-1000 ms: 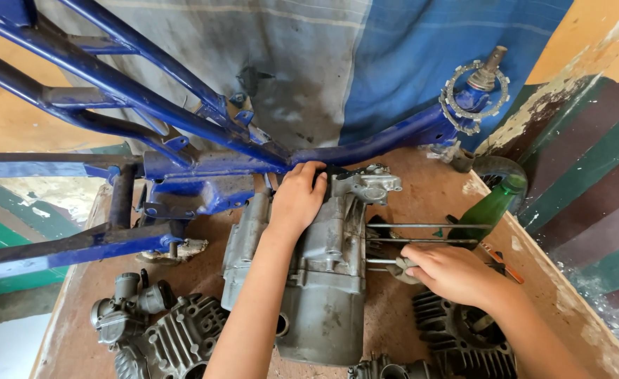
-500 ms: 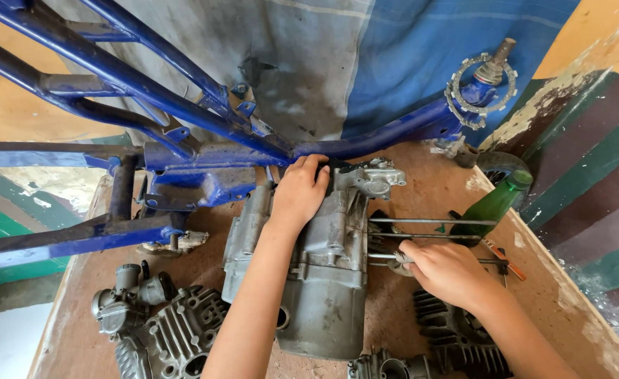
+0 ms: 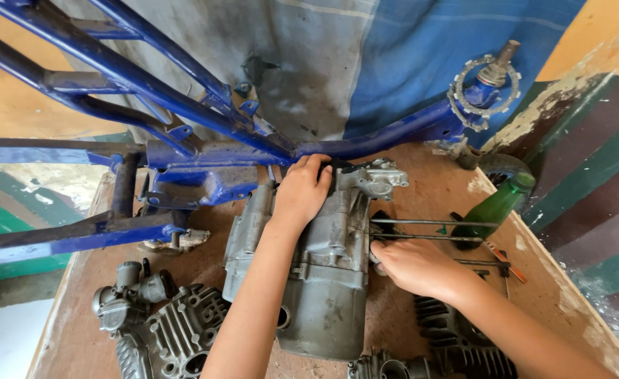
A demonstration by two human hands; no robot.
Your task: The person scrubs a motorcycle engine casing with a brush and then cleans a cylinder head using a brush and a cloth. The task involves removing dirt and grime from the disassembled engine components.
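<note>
A grey metal engine case (image 3: 327, 281) lies on the wooden bench (image 3: 422, 186) under a blue motorcycle frame (image 3: 204, 151). My left hand (image 3: 302, 193) rests palm down on the top of the case, fingers curled over its far edge near a grey cast fitting (image 3: 376, 179). My right hand (image 3: 411, 265) is at the case's right side, where several long thin studs (image 3: 432, 229) stick out to the right. Its fingers are closed around the base of one stud.
A green glass bottle (image 3: 495, 207) lies at the right, beside a dark tyre (image 3: 502, 167). A finned cylinder head (image 3: 179, 333) and a carburettor (image 3: 123, 302) sit front left. A black finned cylinder (image 3: 457, 337) lies front right. A toothed ring (image 3: 485, 84) sits on the frame's end.
The view has shifted slightly. My right hand has moved a little left, closer to the case. My left hand has stayed on top of the case.
</note>
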